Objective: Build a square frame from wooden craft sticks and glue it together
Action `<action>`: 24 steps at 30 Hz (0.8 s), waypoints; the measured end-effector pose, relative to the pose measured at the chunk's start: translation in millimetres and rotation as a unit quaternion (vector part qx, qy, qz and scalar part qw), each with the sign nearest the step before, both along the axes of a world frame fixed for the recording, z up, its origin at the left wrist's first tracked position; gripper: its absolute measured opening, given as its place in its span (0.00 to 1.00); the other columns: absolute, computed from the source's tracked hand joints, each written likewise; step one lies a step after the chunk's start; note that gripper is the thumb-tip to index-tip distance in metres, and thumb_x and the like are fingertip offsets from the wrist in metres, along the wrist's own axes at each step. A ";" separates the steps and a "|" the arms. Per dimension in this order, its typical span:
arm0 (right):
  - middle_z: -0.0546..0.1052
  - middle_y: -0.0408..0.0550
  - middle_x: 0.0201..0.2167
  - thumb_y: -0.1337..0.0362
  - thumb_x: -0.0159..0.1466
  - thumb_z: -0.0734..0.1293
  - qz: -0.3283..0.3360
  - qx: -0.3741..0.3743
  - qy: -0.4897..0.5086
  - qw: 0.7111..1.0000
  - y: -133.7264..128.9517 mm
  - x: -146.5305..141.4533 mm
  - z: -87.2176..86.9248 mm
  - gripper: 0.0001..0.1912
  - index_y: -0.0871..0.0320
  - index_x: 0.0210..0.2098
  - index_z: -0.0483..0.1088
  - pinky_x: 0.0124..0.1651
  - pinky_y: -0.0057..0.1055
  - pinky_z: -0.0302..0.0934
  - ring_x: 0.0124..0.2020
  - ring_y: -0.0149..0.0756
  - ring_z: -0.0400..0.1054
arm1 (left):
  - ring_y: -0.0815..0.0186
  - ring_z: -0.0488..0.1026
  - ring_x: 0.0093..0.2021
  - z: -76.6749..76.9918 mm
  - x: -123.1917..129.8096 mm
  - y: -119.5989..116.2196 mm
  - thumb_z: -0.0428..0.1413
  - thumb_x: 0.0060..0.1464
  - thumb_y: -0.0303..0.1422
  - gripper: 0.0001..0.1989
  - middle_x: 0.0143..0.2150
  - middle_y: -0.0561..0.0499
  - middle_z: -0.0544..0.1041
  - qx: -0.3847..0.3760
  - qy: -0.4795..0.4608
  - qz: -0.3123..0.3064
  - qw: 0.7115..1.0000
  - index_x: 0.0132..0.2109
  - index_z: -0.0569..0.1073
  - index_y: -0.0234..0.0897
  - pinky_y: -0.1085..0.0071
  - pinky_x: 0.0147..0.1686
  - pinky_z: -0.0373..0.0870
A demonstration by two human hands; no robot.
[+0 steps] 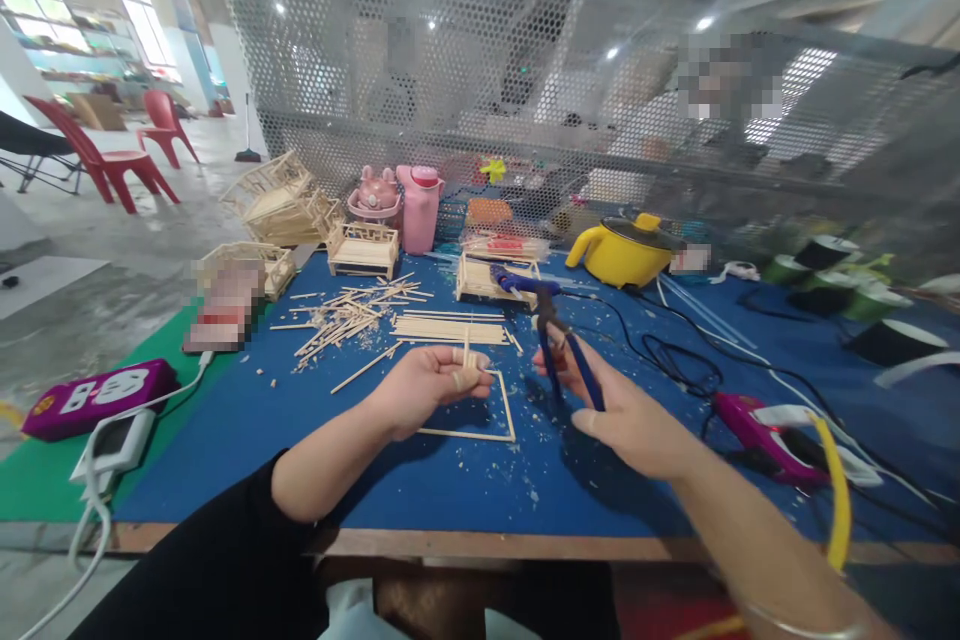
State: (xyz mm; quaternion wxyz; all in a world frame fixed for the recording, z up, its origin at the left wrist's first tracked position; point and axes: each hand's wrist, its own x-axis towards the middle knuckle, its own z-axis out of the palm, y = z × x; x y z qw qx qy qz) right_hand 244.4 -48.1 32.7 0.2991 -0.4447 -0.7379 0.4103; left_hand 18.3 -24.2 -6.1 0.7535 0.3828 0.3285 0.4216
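My left hand [424,388] is closed, pinching a short wooden stick [467,344] upright between thumb and fingers. My right hand [626,412] grips a pair of blue-handled pliers [583,372], jaws pointing up and away from me. The two hands are apart, and the pliers do not touch the stick. Beneath my left hand lies a rectangular frame of thin sticks [507,407], partly hidden by the hand. Just beyond are a row of parallel sticks [448,328] and a loose heap of sticks [349,315]. A blue glue gun [517,280] rests behind the pliers' jaws.
Small stick-built models [364,250] stand along the back, by a pink jug [420,210]. A yellow electric pot [626,250] sits back right. Black cables [667,350] run near a purple power strip [772,440]. At left are a phone [225,305] and purple box [101,398].
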 end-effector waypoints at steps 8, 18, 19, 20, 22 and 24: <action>0.52 0.43 0.65 0.78 0.49 0.57 0.076 0.096 -0.397 0.910 0.6 16.2 29.2 0.48 0.44 0.65 0.42 0.61 0.50 0.48 0.65 0.48 0.42 | 0.70 0.75 0.29 2.0 -3.9 0.0 0.67 0.34 0.38 0.19 0.29 0.48 0.79 0.023 0.065 -0.021 0.997 0.33 0.75 0.30 0.74 0.38 0.70; 0.57 0.45 0.62 0.79 0.47 0.56 0.130 0.088 -0.390 0.907 3.1 3.7 26.7 0.48 0.46 0.65 0.44 0.60 0.42 0.53 0.63 0.44 0.49 | 0.70 0.75 0.29 2.5 -2.4 -2.5 0.67 0.33 0.38 0.19 0.28 0.48 0.78 0.019 0.086 -0.069 0.994 0.31 0.75 0.28 0.72 0.39 0.70; 0.58 0.45 0.62 0.79 0.47 0.56 0.132 0.083 -0.391 0.907 3.6 3.5 26.6 0.48 0.46 0.65 0.44 0.60 0.42 0.52 0.63 0.44 0.49 | 0.70 0.75 0.29 1.6 -2.4 -2.5 0.67 0.33 0.38 0.19 0.27 0.48 0.78 0.021 0.084 -0.072 0.994 0.31 0.75 0.28 0.72 0.38 0.70; 0.59 0.45 0.62 0.79 0.47 0.56 0.134 0.078 -0.392 0.907 4.3 3.8 26.3 0.47 0.47 0.65 0.44 0.61 0.43 0.52 0.63 0.44 0.49 | 0.70 0.75 0.29 0.8 -2.5 -2.5 0.68 0.33 0.38 0.19 0.27 0.48 0.78 0.023 0.082 -0.074 0.994 0.31 0.75 0.28 0.72 0.38 0.70; 0.58 0.45 0.62 0.79 0.47 0.56 0.135 0.067 -0.393 0.907 6.2 5.3 25.1 0.47 0.47 0.65 0.45 0.62 0.44 0.50 0.64 0.43 0.48 | 0.70 0.75 0.29 -0.2 -2.7 -2.6 0.68 0.33 0.38 0.20 0.27 0.48 0.78 0.020 0.079 -0.079 0.994 0.31 0.74 0.28 0.73 0.37 0.70; 0.58 0.43 0.62 0.79 0.48 0.56 0.135 0.059 -0.387 0.910 8.3 7.4 23.9 0.46 0.46 0.64 0.47 0.62 0.45 0.48 0.64 0.44 0.48 | 0.70 0.75 0.28 -0.1 -2.9 -2.9 0.68 0.33 0.38 0.21 0.27 0.48 0.78 0.011 0.077 -0.085 0.993 0.32 0.74 0.29 0.73 0.36 0.69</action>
